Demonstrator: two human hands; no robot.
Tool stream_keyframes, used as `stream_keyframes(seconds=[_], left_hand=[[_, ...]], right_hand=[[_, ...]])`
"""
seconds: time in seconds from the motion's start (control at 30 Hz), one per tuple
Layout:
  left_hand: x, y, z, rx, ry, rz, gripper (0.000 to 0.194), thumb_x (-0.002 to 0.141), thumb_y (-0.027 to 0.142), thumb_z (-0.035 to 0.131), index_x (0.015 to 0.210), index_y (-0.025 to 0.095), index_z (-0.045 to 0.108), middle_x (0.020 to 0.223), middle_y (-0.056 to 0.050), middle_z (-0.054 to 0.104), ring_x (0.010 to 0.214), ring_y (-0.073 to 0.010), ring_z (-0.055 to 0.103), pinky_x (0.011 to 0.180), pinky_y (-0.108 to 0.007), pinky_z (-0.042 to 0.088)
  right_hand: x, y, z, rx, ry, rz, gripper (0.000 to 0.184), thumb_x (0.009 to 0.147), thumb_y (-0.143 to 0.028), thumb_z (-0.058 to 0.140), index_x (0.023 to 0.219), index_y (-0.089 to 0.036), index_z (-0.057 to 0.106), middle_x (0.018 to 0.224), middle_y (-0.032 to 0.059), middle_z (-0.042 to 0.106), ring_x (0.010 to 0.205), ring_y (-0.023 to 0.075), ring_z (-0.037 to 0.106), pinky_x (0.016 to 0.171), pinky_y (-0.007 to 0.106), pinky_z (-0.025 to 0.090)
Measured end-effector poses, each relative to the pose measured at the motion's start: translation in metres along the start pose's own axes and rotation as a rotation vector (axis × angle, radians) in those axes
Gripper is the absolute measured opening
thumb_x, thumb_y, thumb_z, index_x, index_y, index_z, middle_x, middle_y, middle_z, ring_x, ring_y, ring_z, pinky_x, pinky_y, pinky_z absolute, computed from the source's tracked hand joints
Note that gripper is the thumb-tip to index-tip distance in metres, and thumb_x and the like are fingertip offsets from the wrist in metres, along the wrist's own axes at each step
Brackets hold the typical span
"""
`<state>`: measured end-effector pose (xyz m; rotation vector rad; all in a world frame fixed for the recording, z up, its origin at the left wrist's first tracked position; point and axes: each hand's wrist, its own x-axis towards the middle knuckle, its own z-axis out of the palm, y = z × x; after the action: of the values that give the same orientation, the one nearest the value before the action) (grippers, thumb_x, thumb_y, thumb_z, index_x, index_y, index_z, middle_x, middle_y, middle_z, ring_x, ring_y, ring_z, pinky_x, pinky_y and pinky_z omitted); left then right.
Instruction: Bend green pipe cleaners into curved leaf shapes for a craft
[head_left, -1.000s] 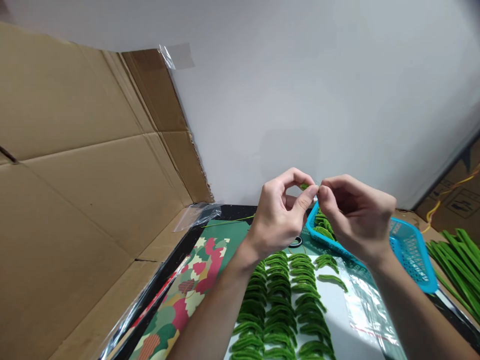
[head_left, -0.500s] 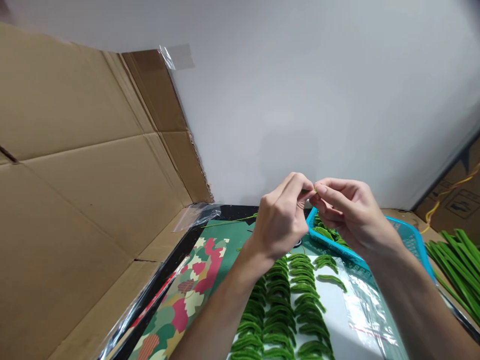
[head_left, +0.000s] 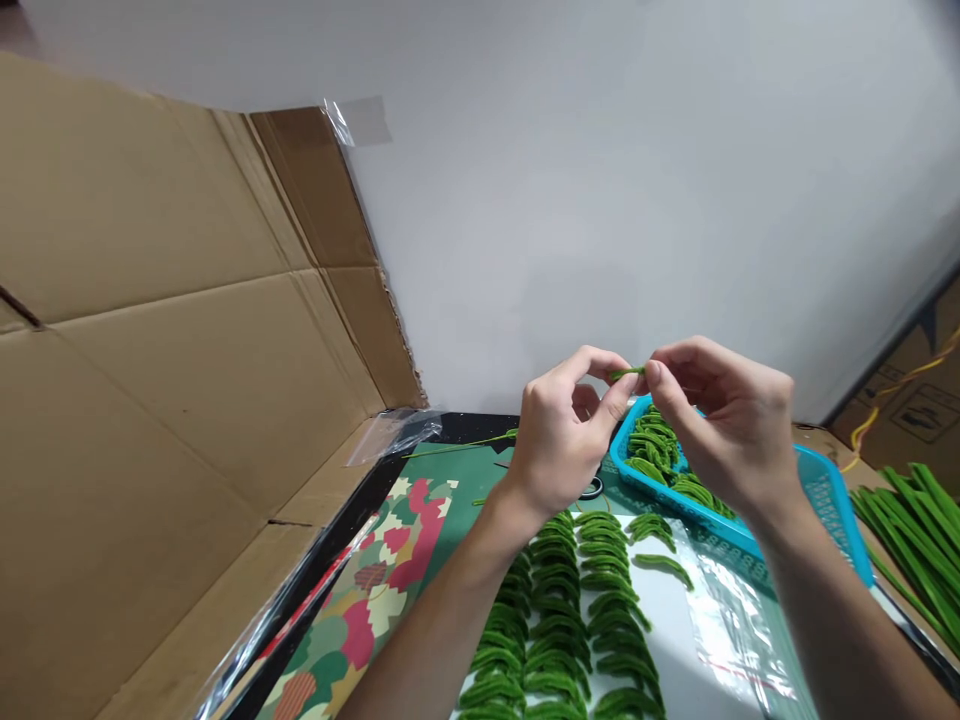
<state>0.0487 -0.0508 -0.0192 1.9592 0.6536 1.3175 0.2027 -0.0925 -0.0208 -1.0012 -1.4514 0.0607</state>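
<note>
Between the fingertips of both hands is a small piece of green pipe cleaner, held up in front of the white wall. My left hand pinches its left part with thumb and forefinger. From the right, the thumb and forefinger of my right hand close on its other end. Below lie rows of curved, folded green pipe cleaner pieces on a white sheet. More folded pieces fill part of a blue plastic basket behind my right hand.
Long straight green pipe cleaners lie in a bundle at the right. A clear plastic bag rests beside the sheet. Scissors, partly hidden, show a dark handle ring. Patterned paper and a cardboard panel are on the left.
My right hand has turned and shifted slightly right and up, and my left fingers have opened out around the pinch. More of the green piece and the basket now show.
</note>
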Motion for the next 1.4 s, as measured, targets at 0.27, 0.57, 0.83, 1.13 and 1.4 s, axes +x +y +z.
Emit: stream_keyframes(seconds=[0.27,0.57,0.83,1.13,1.4], left_hand=[[-0.001,-0.001,0.002,-0.086,0.018,-0.060,0.018,0.096,0.037,0.070,0.097,0.020,0.067,0.069,0.002,0.062,0.047,-0.0078,0.050,0.042,-0.022,0.039],[-0.004,0.008,-0.003,0.068,-0.010,0.005,0.012,0.095,0.030,0.070,0.091,0.018,0.068,0.062,0.002,0.061,0.046,-0.0090,0.052,0.043,-0.023,0.037],[-0.003,0.005,-0.002,-0.059,-0.011,-0.090,0.023,0.097,0.040,0.068,0.090,0.019,0.068,0.070,-0.001,0.067,0.050,-0.0112,0.058,0.044,-0.024,0.044],[-0.006,0.006,-0.001,0.091,-0.045,0.020,0.025,0.100,0.035,0.061,0.082,0.019,0.058,0.069,0.001,0.062,0.053,-0.0099,0.055,0.050,-0.022,0.042],[-0.003,0.006,-0.001,0.196,-0.001,0.086,0.024,0.098,0.030,0.061,0.077,0.019,0.056,0.063,0.003,0.057,0.053,-0.0096,0.052,0.051,-0.022,0.042]], right_hand=[[-0.001,0.004,-0.001,-0.032,0.007,-0.055,0.009,0.093,-0.021,0.071,0.083,-0.020,0.070,0.069,-0.0016,0.071,0.055,0.0101,0.067,0.052,0.020,0.054],[-0.005,0.006,0.005,-0.403,0.121,-0.408,0.011,0.096,-0.014,0.065,0.089,-0.021,0.065,0.071,-0.0009,0.069,0.057,0.0124,0.065,0.055,0.025,0.052],[-0.004,0.014,0.009,-0.375,0.233,-0.468,0.012,0.094,-0.011,0.067,0.093,-0.023,0.065,0.076,-0.0012,0.071,0.057,0.0116,0.065,0.058,0.025,0.054],[-0.007,0.015,0.008,-0.469,0.203,-0.586,0.011,0.095,-0.010,0.067,0.094,-0.021,0.065,0.083,0.0019,0.077,0.058,0.0100,0.068,0.057,0.021,0.053],[-0.005,0.013,0.004,-0.494,0.170,-0.609,0.014,0.096,-0.011,0.065,0.087,-0.022,0.065,0.077,0.0002,0.077,0.055,0.0098,0.067,0.054,0.021,0.051]])
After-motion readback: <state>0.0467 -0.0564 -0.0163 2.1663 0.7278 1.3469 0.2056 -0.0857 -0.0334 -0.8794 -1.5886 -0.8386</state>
